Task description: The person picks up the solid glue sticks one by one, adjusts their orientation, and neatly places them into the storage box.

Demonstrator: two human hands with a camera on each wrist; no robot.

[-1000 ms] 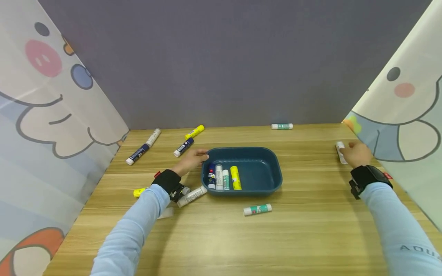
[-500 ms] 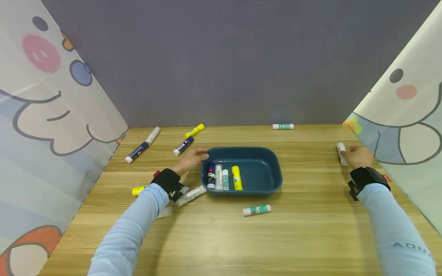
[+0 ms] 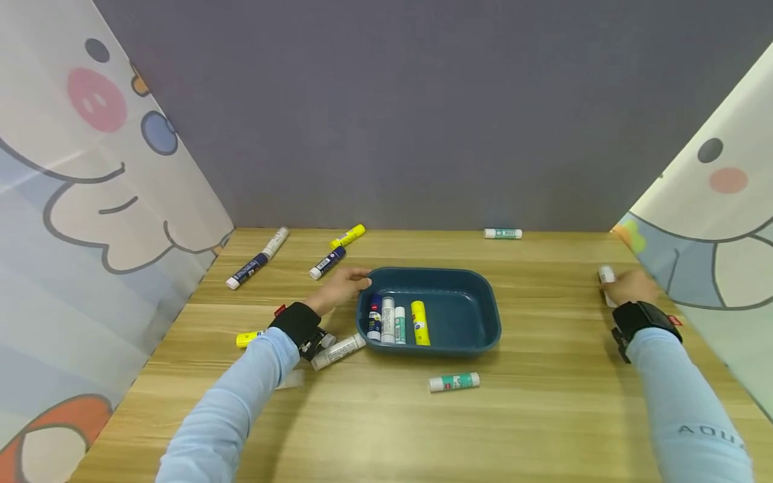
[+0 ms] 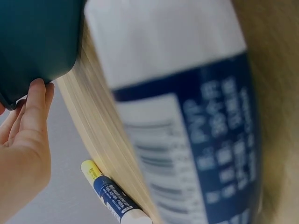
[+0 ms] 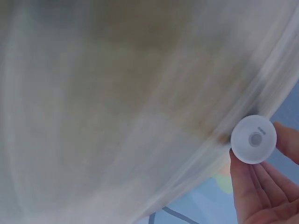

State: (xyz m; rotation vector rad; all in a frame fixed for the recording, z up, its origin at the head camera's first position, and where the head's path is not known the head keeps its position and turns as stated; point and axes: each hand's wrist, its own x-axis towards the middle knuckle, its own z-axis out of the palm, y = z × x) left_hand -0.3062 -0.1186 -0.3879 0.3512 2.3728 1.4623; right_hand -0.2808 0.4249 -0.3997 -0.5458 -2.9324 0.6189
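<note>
We see the white glue stick (image 3: 605,274) toward the right edge of the bench (image 3: 519,436), well apart from the dark teal tray (image 3: 465,278). It lies between the fingers (image 5: 246,186) of the right hand (image 3: 634,287), which pinch it from both sides; its far end pokes out past them, and its near end faces the right wrist camera. Whether it touches the wood we cannot tell.

It looks plain white, with a flat round end that carries a small grey disc in the middle and a tiny dark mark beside it; we cannot make out a label.

The left hand (image 3: 338,290) grips the tray's rim at the far left corner, thumb on the edge and the other fingers against the outer wall. Inside, along the left part, we count four sticks side by side: a navy stick (image 3: 374,318), a tall white stick (image 3: 388,320), a short green-and-white stick (image 3: 400,326) and, slightly apart, a yellow stick (image 3: 420,323).

Outside, a pale stick (image 3: 338,352) lies just beside the tray's near left corner, a green-labelled stick (image 3: 454,382) lies in front of the tray, and another green-banded stick (image 3: 502,234) lies near the back wall (image 3: 423,134)
</note>
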